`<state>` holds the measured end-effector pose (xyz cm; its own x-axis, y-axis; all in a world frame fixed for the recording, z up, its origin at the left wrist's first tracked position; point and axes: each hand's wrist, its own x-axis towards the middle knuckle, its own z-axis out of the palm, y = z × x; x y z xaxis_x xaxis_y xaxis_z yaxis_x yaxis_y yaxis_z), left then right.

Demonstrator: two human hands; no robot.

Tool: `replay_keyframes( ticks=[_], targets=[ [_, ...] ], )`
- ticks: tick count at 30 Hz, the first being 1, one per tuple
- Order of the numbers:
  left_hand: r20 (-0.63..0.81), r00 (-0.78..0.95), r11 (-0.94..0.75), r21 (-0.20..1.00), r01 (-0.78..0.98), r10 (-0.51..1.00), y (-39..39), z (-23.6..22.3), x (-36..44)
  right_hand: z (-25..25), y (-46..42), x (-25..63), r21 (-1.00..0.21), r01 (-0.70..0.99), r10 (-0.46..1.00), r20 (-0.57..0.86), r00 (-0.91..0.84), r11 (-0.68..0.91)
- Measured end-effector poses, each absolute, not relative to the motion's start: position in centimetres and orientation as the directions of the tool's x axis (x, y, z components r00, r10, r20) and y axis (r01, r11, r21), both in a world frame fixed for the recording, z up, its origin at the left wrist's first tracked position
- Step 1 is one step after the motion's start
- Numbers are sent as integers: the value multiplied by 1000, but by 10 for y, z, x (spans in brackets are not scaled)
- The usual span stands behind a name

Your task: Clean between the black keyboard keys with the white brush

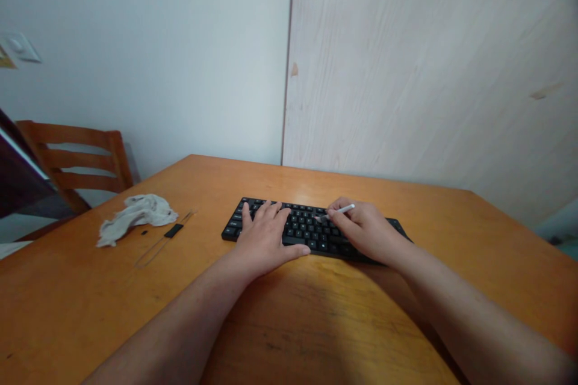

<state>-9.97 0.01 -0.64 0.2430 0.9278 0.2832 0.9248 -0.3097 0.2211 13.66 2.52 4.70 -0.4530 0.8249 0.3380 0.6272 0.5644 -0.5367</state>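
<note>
A black keyboard [300, 231] lies on the wooden table in front of me. My left hand [266, 234] rests on its left part with the fingers spread, the thumb along the front edge. Pinched in the fingers of my right hand [361, 225] is a slim white-handled brush [347, 209]. Its tip points down and left among the keys right of the keyboard's middle. My right hand covers many of the keys on that side.
On the table [280, 325] to the left lie a crumpled pale cloth [135, 216], a small black keycap-like piece [144, 233] and a black-handled wire keycap puller [174, 230]. A wooden chair [81, 159] stands beyond the table's left edge. Behind the table is a wall [180, 60].
</note>
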Motion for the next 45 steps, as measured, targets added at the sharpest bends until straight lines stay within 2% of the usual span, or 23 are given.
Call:
replay_keyframes(
  ticks=[10,15,18,22,30,37,40,45],
  targets=[
    [258,235,-294,220,930,937,0,-4,-99,56,17,135,-451,700,833,274,-481,553],
    [259,240,-297,209,932,936,0,-4,-99,58,15,135,-480,689,838,259,-481,544],
    [265,244,-303,210,930,933,0,-5,-100,60,15,136,-538,658,849,288,-444,527],
    [275,258,-320,213,923,926,-1,-3,-99,57,20,137,-679,565,883,347,-317,469],
    [366,380,-495,306,813,850,-15,18,-85,49,21,127,-907,291,937,230,-264,305],
    [407,424,-565,340,752,809,-20,30,-78,51,14,119,-978,46,923,174,-344,201],
    [390,422,-564,405,720,818,-19,30,-77,50,14,120,-985,-4,922,161,-353,171],
    [355,393,-528,534,660,849,-16,27,-79,45,19,122,-991,-62,956,128,-265,115]
  ],
)
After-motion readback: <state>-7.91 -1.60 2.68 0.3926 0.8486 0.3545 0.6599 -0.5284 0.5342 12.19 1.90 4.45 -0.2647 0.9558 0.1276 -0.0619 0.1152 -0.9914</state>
